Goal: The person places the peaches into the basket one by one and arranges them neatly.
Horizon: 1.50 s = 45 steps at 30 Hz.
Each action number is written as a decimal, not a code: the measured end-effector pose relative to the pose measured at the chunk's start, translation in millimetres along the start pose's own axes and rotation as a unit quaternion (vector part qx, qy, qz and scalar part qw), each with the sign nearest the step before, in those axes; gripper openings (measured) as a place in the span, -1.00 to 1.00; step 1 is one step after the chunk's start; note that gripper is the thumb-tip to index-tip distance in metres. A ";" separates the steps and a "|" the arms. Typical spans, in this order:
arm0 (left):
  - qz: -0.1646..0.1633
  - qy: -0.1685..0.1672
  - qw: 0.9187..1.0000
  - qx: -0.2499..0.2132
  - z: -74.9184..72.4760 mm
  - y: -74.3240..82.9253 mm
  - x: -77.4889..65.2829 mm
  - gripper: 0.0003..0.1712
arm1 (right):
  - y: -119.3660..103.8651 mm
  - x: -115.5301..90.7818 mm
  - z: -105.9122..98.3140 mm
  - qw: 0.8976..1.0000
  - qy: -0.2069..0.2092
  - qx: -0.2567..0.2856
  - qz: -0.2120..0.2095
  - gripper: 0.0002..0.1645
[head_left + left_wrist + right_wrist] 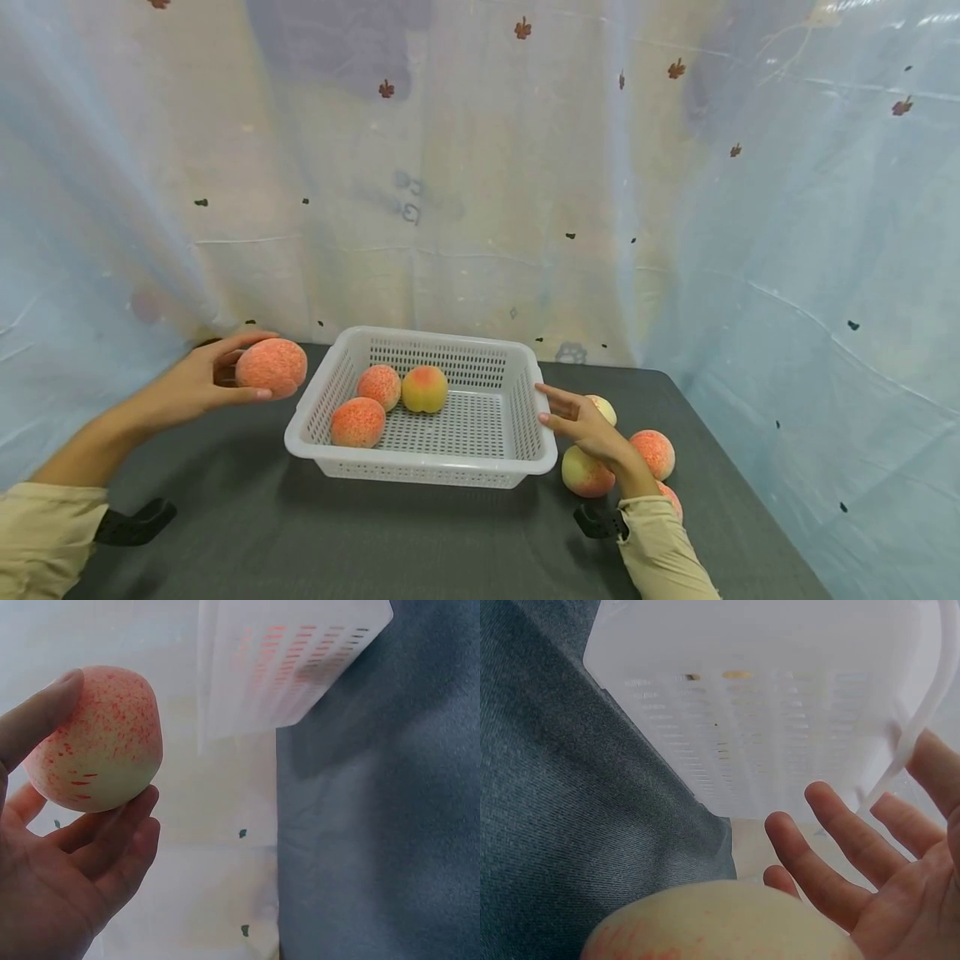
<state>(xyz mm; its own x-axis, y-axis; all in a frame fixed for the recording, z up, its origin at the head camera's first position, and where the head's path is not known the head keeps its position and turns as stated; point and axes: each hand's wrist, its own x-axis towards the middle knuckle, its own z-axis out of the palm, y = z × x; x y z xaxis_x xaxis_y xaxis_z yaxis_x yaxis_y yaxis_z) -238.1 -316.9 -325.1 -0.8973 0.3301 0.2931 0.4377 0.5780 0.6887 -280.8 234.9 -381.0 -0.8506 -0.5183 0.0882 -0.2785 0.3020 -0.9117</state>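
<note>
My left hand (197,377) holds a red-speckled peach (272,367) between thumb and fingers, raised left of a white plastic basket (420,467). The left wrist view shows the pale underside of this peach (112,742), with the thumb on one side and the fingers beneath. Inside the basket, toward its left, lie two reddish peaches (358,422) and a yellow peach (425,389) with a red top. My right hand (587,423) touches the basket's right rim with its fingertips. In the right wrist view its fingers (840,840) are spread and fairly straight beside the basket wall (727,742).
Several more peaches lie around my right forearm: a yellow-red one (587,472), a pale one (602,409) and a reddish one (653,454) among them. The dark tabletop (360,542) ends at a patterned curtain (480,208) behind and at the right side.
</note>
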 end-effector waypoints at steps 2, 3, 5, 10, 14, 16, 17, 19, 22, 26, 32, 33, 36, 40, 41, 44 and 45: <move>0.005 -0.004 1.000 -0.004 1.5 2.5 1.8 -0.11 | 0.4 0.2 -0.6 1.000 0.001 0.001 0.002 -0.19; 0.008 -0.004 1.000 -0.007 2.4 3.7 2.9 -0.12 | 0.5 0.1 -0.8 1.000 0.000 0.001 0.002 -0.19; 0.016 -0.006 1.000 -0.009 4.2 6.3 5.2 -0.13 | 1.1 0.2 -1.4 1.000 0.000 0.007 0.003 -0.19; 0.033 -0.006 0.999 -0.004 10.9 10.8 10.7 -0.12 | 2.2 -0.2 -2.3 1.000 -0.005 0.015 -0.005 -0.20; 0.030 -0.008 1.000 -0.004 16.6 12.1 13.5 -0.10 | 3.2 -0.9 -2.0 1.000 -0.008 0.012 0.000 -0.19; 0.032 -0.012 0.999 -0.008 19.3 12.6 14.9 -0.11 | 3.3 -1.1 -1.6 1.000 -0.008 0.011 0.002 -0.19; 0.033 -0.014 0.999 -0.011 20.6 12.9 15.7 -0.11 | 3.2 -1.2 -1.3 1.000 -0.007 0.011 0.002 -0.19; 0.032 -0.019 0.999 -0.018 23.2 14.1 17.4 -0.11 | 2.6 -1.3 -0.7 1.000 -0.007 0.011 0.000 -0.18; 0.027 -0.025 0.999 -0.025 26.7 16.9 20.0 -0.12 | 1.4 -1.1 0.0 1.000 -0.007 0.012 -0.003 -0.18; 0.027 -0.035 0.999 -0.027 31.3 20.7 24.5 -0.11 | 0.8 -0.7 -0.1 1.000 -0.005 0.010 -0.004 -0.18; 0.038 -0.053 0.997 -0.040 40.5 23.5 33.3 -0.09 | 0.7 -0.8 -0.7 1.000 -0.004 0.009 -0.006 -0.19; 0.039 -0.056 0.997 -0.042 42.1 24.0 34.6 -0.09 | 0.6 -0.7 -0.5 1.000 -0.005 0.008 -0.006 -0.19; 0.038 -0.066 0.996 -0.046 46.9 25.5 38.2 -0.09 | 0.3 -0.7 0.4 1.000 -0.005 0.006 -0.002 -0.20; 0.033 -0.076 0.996 -0.046 52.1 29.1 42.2 -0.09 | -0.2 -0.9 0.6 1.000 -0.002 0.001 0.001 -0.21; 0.033 -0.078 0.995 -0.048 53.4 30.0 43.4 -0.09 | -0.3 -0.9 0.4 1.000 -0.002 0.000 0.001 -0.21; 0.035 -0.084 0.994 -0.056 57.0 31.8 46.4 -0.08 | -0.4 -0.7 0.2 1.000 -0.004 -0.002 -0.001 -0.21; 0.038 -0.086 0.994 -0.059 58.3 32.3 47.2 -0.08 | -0.4 -0.7 0.2 1.000 -0.005 0.001 0.000 -0.21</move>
<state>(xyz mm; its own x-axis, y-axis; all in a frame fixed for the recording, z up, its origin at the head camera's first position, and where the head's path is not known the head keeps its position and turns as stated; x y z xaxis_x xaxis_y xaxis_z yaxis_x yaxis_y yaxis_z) -262.9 -239.2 -327.6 -0.8342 0.4983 0.2365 0.4850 0.4585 0.7447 -280.0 234.9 -380.7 -0.8465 -0.5256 0.0848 -0.2774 0.2995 -0.9129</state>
